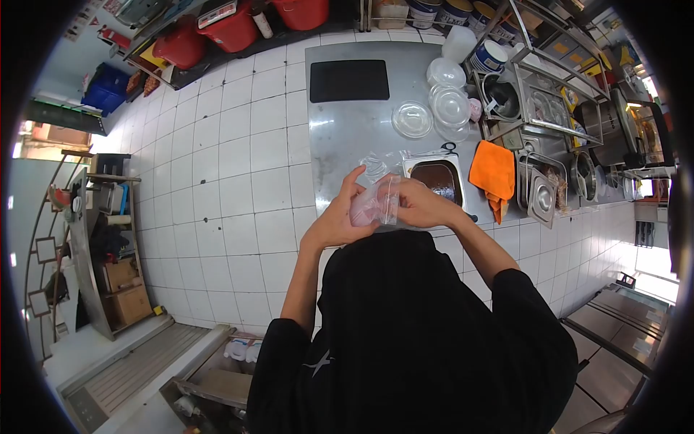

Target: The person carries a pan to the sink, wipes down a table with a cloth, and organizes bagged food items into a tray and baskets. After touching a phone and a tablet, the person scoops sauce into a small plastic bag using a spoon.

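A small clear plastic bag (374,202), pinkish where it lies against my left palm, is between my two hands just over the table's near edge. My left hand (338,220) cradles it from the side with the thumb and fingers around it. The fingers of my right hand (426,205) are pinched at the bag's right edge. Whether anything is inside the bag I cannot make out. Right behind my right hand stands a metal pan (463,189) with dark brown sauce (437,179). More clear plastic (376,165) lies flat beyond my left hand.
On the steel table (347,126) are a black rectangular mat (349,80), clear round lids (413,119), stacked plastic bowls (450,106), scissors (449,147) and an orange cloth (492,171). A metal rack (553,79) stands at the right. Red tubs (230,30) sit at the back.
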`<state>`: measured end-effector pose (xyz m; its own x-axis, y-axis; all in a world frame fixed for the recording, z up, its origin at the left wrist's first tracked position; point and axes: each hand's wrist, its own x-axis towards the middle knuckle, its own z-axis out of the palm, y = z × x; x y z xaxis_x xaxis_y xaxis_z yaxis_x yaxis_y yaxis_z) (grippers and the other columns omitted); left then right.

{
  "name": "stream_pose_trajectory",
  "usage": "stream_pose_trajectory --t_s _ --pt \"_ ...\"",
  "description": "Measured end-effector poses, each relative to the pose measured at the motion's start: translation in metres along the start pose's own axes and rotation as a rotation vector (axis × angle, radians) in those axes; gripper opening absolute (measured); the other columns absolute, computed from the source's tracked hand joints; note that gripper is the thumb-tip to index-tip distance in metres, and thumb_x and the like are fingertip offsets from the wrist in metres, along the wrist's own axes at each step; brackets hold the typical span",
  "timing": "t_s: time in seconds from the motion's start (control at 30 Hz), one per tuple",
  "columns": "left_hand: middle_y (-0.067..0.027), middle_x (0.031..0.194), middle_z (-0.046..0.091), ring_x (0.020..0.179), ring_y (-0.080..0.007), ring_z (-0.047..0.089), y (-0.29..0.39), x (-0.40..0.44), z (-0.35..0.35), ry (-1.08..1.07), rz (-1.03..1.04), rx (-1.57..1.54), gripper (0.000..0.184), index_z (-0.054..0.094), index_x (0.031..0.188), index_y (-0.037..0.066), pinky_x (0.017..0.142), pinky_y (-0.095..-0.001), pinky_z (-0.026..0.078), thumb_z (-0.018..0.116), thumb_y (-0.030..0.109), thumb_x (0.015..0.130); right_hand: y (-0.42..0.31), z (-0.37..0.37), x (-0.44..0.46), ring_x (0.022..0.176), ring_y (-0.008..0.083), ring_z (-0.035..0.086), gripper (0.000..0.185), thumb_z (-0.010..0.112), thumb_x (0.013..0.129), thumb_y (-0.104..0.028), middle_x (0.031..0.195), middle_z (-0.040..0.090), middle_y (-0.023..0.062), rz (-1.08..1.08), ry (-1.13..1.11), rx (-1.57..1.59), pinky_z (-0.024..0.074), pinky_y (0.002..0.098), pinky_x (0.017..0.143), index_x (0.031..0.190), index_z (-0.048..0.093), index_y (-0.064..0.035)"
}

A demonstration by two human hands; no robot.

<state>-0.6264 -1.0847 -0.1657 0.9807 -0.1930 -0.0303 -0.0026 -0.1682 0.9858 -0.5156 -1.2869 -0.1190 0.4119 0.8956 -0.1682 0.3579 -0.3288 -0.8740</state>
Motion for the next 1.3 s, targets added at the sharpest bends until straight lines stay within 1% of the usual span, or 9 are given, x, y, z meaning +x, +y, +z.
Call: stream_pose_trajectory --t_s 0.2,0.3,0.43,0.5,0.63,0.77,0.87,1.03,1.3 --pt "-0.0146 0.135 0.052 0.120 -0.0254 0.052 -0.006 -0.006 -0.010 -0.187 -0.065 -0.275 0.109 0.010 0.157 0.012 0.104 -0.0376 0.040 0.080 0.017 0.074 0.013 -0.011 0.001 0.112 0.0329 0.057 0.024 0.058 0.093 -0.019 0.128 0.055 0.0182 -0.127 -0.087 -0.134 0.0465 0.0418 0.094 0.110 0.066 -0.0027" --pt "-0.0153 0.154 0.030 0.139 -0.0255 0.038 -0.044 0.003 -0.006 -0.270 0.198 -0.316 0.109 0.009 0.157 0.010 0.112 -0.0381 0.034 0.082 0.023 0.076 0.017 -0.015 0.006 0.122 0.0379 0.053 0.027 0.059 0.093 -0.021 0.135 0.051 0.0227 -0.224 -0.186 -0.220 0.0417 0.0439 0.103 0.111 0.068 -0.0039" --pt "-0.0135 0.143 0.045 0.124 -0.0221 0.051 -0.045 0.000 0.004 -0.331 0.238 -0.627 0.105 0.011 0.156 0.009 0.100 -0.0344 0.046 0.080 0.006 0.077 -0.017 -0.021 0.019 0.127 0.0381 0.051 0.041 0.054 0.096 -0.032 0.135 0.055 0.0239 -0.168 -0.407 -0.250 0.0345 0.0454 0.112 0.117 0.068 0.0011" --pt "-0.0140 0.145 0.043 0.126 -0.0216 0.048 -0.036 -0.016 0.006 -0.320 -0.001 -0.807 0.105 0.009 0.156 0.007 0.100 -0.0344 0.044 0.078 0.003 0.078 -0.004 -0.018 0.026 0.125 0.0315 0.054 0.044 0.052 0.099 -0.030 0.132 0.059 0.0212 -0.143 -0.518 -0.205 0.0360 0.0419 0.110 0.125 0.062 0.0046" --pt "-0.0138 0.148 0.039 0.132 -0.0200 0.042 -0.055 -0.026 0.027 -0.163 0.194 -0.949 0.107 0.010 0.158 0.009 0.106 -0.0348 0.037 0.079 0.002 0.076 -0.007 -0.015 0.035 0.123 0.0260 0.055 0.044 0.052 0.101 -0.023 0.131 0.060 0.0177 -0.099 -0.493 -0.088 0.0393 0.0363 0.105 0.135 0.053 0.0056" --pt "-0.0125 0.145 0.041 0.128 -0.0199 0.046 -0.083 -0.028 0.047 -0.078 0.174 -1.008 0.109 0.009 0.158 0.011 0.102 -0.0339 0.042 0.079 0.000 0.075 -0.008 -0.009 0.060 0.096 0.0170 0.059 0.038 0.055 0.099 -0.017 0.114 0.064 0.0082 0.036 -0.675 -0.136 0.0473 0.0312 0.083 0.132 0.054 0.0029" --pt "-0.0121 0.141 0.044 0.121 -0.0189 0.052 -0.089 -0.038 0.047 -0.019 0.207 -1.031 0.109 0.009 0.158 0.011 0.096 -0.0322 0.046 0.078 -0.001 0.074 -0.035 0.009 0.072 0.110 0.0290 0.061 0.039 0.058 0.095 -0.016 0.119 0.064 0.0185 -0.013 -0.714 -0.157 0.0444 0.0376 0.097 0.128 0.055 0.0047" --pt "-0.0129 0.129 0.052 0.103 -0.0176 0.061 -0.070 -0.056 0.041 -0.003 0.229 -1.105 0.108 0.007 0.157 0.011 0.084 -0.0307 0.052 0.075 -0.004 0.075 0.014 0.006 0.078 0.093 0.0186 0.057 0.038 0.059 0.096 -0.017 0.106 0.063 0.0105 -0.175 -0.701 -0.216 0.0447 0.0319 0.081 0.128 0.056 0.0021" --pt "-0.0152 0.118 0.058 0.092 -0.0218 0.066 -0.062 -0.067 0.030 0.068 -0.041 -0.686 0.102 0.010 0.155 0.011 0.068 -0.0332 0.056 0.079 0.004 0.079 -0.021 0.011 0.078 0.106 0.0316 0.063 0.031 0.059 0.092 -0.012 0.112 0.065 0.0188 -0.228 -0.684 -0.113 0.0454 0.0391 0.096 0.117 0.064 0.0051"
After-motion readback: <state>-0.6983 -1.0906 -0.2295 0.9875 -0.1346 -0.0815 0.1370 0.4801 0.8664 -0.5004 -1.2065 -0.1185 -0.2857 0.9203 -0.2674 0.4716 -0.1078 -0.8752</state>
